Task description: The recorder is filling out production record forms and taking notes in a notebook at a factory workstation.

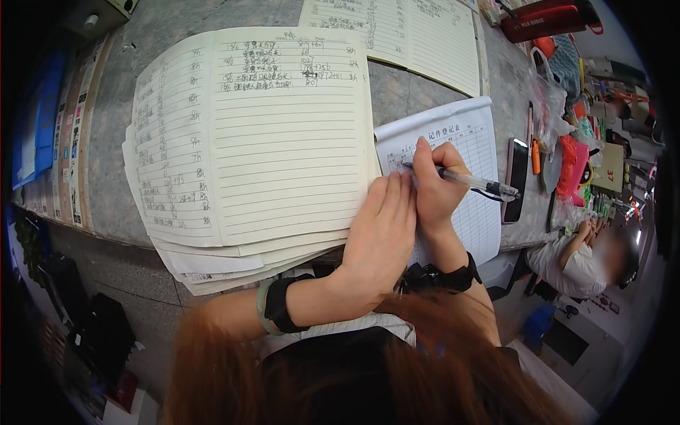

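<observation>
My right hand is closed around a pen, pinched between thumb and fingers with the index finger stretched along its barrel; the tip touches the upper left part of a printed record form, and the pen's capped end points right toward a dark phone that lies on the surface just beside the form's right edge. My left hand holds nothing: it lies flat, fingers together and stretched forward, pressing down where the form meets the lined notebook pages, its fingertips right beside my right hand's knuckles. Those pages are loose cream sheets stacked and fanned out to my left, the top one handwritten in its first few lines and blank below, with a narrower written column showing on the sheet beneath. A second open ruled notebook rests farther away, near the top of the grey stone surface. Both my wrists wear dark bands. Beyond the phone lies a clutter of orange and red items that I cannot make out well, perhaps tools or bags. Lower right, past the edge of the surface, another person in a white shirt sits bent over.
</observation>
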A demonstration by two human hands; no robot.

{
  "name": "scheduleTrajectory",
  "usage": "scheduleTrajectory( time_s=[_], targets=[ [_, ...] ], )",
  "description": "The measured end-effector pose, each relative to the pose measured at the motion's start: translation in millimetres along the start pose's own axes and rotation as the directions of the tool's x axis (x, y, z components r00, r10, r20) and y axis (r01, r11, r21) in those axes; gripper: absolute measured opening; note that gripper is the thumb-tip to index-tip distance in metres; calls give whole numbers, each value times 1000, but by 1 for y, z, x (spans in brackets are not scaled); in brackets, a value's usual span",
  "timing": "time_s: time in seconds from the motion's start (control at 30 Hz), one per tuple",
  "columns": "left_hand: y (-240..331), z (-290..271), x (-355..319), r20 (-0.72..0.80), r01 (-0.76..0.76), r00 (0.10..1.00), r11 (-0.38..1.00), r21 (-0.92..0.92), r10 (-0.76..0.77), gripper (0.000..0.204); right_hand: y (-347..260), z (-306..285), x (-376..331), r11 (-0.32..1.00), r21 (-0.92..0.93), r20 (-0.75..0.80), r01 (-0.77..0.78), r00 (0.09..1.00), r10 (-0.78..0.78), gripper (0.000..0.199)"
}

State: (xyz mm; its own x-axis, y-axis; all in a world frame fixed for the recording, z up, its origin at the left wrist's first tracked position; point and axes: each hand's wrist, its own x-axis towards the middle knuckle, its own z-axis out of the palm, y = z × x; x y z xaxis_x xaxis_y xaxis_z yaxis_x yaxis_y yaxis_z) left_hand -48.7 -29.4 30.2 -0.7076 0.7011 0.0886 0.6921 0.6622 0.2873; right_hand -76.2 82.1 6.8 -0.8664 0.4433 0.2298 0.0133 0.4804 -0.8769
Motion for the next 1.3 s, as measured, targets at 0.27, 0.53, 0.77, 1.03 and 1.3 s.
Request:
scheduleTrajectory(
  time_s=[0.27, 0.53, 0.77, 1.03, 1.3],
  targets=[
    [1, 0, 0, 26, -7, 1000, 1000, 14, 7, 44, 0, -1, 0, 1000, -12, 8, 11, 1000, -11, 29],
    [-2, -5, -1, 72, -20, 997, 998, 59, 16, 44, 5, 1, -1, 999, 31, -2, -10, 1000, 10, 30],
    [-2, -6, 0, 88, -23, 996, 998, 65, 17, 48, 7, -4, 2, 999, 40, -68, -6, 998, 8, 31],
    [-1, -7, 1, 97, -11, 995, 999, 39, 7, 53, 3, -3, 3, 1000, 0, 17, 31, 999, -31, 29],
    [1, -6, 1, 80, -17, 997, 1000, 24, 15, 55, 5, -8, 2, 1000, -2, 13, 6, 1000, -6, 28]
  ],
)
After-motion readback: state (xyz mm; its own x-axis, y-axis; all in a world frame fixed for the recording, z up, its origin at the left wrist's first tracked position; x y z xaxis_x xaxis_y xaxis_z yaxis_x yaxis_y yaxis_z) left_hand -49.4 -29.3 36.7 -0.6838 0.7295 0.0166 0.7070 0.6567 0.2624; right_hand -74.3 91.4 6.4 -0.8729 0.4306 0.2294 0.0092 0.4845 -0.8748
